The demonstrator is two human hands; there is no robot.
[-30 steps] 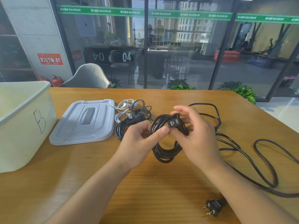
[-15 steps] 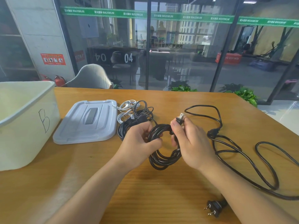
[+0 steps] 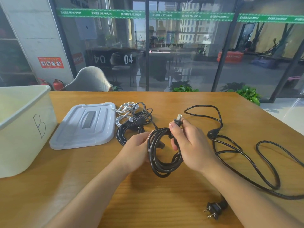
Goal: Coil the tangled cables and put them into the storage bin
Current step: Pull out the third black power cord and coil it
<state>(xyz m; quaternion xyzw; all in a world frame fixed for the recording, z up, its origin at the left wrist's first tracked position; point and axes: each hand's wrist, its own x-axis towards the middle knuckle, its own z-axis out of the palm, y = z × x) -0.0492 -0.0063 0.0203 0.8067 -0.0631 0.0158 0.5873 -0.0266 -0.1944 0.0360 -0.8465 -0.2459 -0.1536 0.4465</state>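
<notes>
While left hand (image 3: 137,148) grips black coiled power cable (image 3: 162,155) above wooden table (image 3: 164,203), right hand (image 3: 189,142) pinches its two-prong plug (image 3: 178,120). Risk: loose plug end, loops spring apart before reaching cream plastic storage bin (image 3: 24,129) far left.

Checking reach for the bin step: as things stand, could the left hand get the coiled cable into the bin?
Probably yes: the left hand holds the coil, and the bin stands open on that side, its lid off, lying between them.
</notes>
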